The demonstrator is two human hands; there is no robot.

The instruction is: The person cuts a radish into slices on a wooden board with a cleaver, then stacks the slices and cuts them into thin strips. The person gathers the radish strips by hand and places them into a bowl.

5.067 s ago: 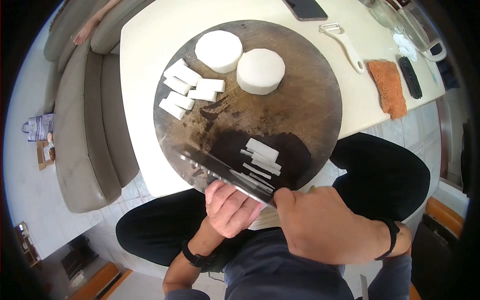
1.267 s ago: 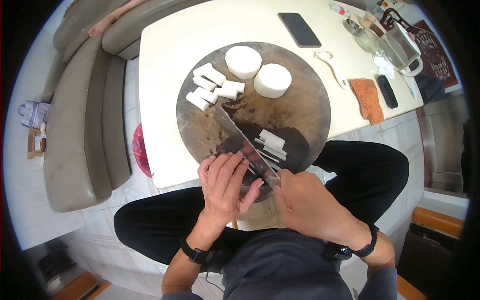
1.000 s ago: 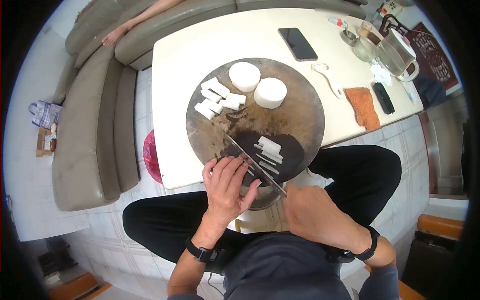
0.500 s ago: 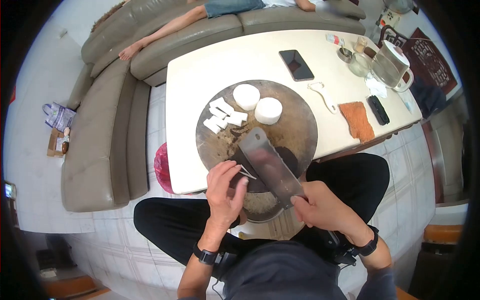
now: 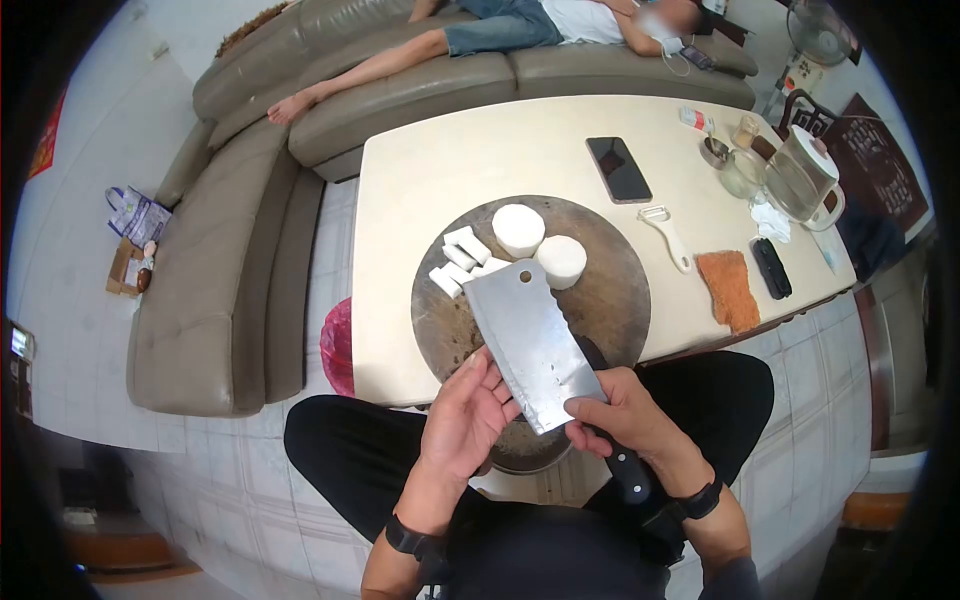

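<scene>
My right hand (image 5: 630,415) grips a cleaver (image 5: 530,340) by its black handle, thumb on the blade's base. The broad blade is turned flat toward me, with a hole near its far corner. My left hand (image 5: 467,415) is palm up and open beside the blade's left edge, its fingertips close to the blade or partly behind it. Beneath is a round wooden chopping board (image 5: 610,300). On its far side stand two thick white rounds (image 5: 518,230), probably peeled radish. Several cut white blocks (image 5: 460,257) lie to their left, partly covered by the blade.
On the table (image 5: 410,180) lie a phone (image 5: 618,169), a white peeler (image 5: 668,238), an orange cloth (image 5: 729,291) and a black object (image 5: 771,268). A clear jug (image 5: 800,178) and a glass bowl (image 5: 740,174) stand right. A person lies on the sofa (image 5: 400,105) behind.
The cleaver has turned its flat face up toward me, and my right hand has shifted slightly. My left hand has rolled palm up; the thin white slice near its fingers no longer shows.
</scene>
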